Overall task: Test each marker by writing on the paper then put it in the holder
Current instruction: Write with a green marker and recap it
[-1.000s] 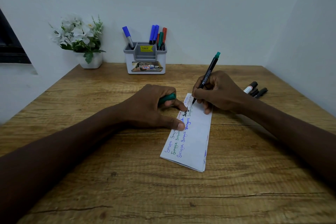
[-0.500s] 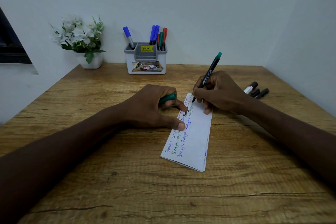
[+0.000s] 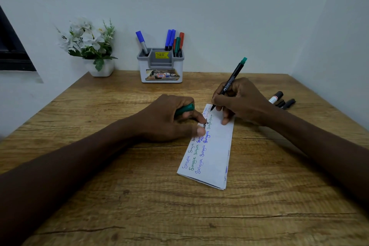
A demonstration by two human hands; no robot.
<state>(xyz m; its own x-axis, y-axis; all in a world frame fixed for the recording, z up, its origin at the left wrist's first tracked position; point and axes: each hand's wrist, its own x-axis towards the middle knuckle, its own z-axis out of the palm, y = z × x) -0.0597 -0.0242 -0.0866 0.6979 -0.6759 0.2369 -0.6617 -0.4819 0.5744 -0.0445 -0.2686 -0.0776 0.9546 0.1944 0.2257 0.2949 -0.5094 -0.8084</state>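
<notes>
wood desk (image 3: 119, 205), wht walls (image 3: 219, 6), holder (image 3: 159, 63) & plant (image 3: 89, 42) rear

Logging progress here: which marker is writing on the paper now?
The black marker with the green end, held in the right hand, tip on the paper. The others stand in the holder or lie on the table.

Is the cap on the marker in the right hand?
No: the left hand grips the green cap while the right hand holds the marker, bare tip at the paper.
</notes>
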